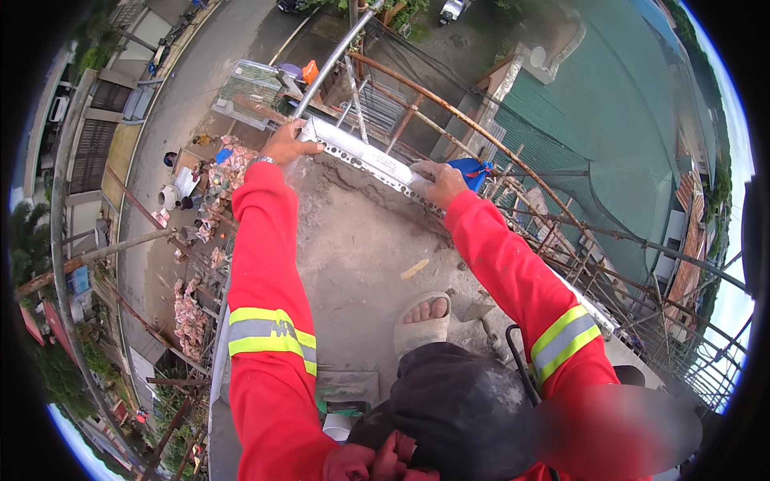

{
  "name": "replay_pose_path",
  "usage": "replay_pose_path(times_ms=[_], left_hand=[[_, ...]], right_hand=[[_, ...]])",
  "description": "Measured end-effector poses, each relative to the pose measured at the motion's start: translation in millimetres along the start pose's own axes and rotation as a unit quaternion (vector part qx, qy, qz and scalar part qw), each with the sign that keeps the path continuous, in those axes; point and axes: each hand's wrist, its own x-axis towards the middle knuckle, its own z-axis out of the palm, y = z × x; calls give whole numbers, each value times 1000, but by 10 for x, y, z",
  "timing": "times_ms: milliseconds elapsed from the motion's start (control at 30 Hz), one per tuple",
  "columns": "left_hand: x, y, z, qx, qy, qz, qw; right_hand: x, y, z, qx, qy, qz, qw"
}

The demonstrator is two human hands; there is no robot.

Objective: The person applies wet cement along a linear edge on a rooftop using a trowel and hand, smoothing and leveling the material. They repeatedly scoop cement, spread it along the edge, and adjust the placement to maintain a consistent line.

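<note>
A white perforated corner bead point(370, 162) lies along the far edge of a rough concrete ledge point(345, 240). My left hand point(286, 145) grips its left end, with the thumb laid over the top. Farther right along the strip, my right hand point(440, 183) has its fingers closed on it near the outer edge. Both arms reach forward in red sleeves with yellow and silver bands. Parts of the fingers beyond the ledge are hidden.
My sandalled foot point(423, 321) rests on the ledge. Metal scaffold pipes point(465, 120) and green netting point(553, 136) stand beyond the edge. Far below on the left are a street point(192, 72) and piled sacks point(190, 317). A white cup-like container point(337, 426) sits near my leg.
</note>
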Motion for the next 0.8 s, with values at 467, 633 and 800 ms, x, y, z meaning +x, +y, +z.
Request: replay_pose_path(times_ms=[467, 633, 800], left_hand=[[67, -41, -66, 25, -9, -16, 1000], [95, -34, -81, 60, -10, -21, 998], [109, -55, -88, 93, 2, -33, 995]], right_hand=[[-490, 566, -252, 5, 37, 29, 999], [-501, 513, -273, -1, 28, 37, 999], [-476, 550, -250, -47, 45, 15, 998]])
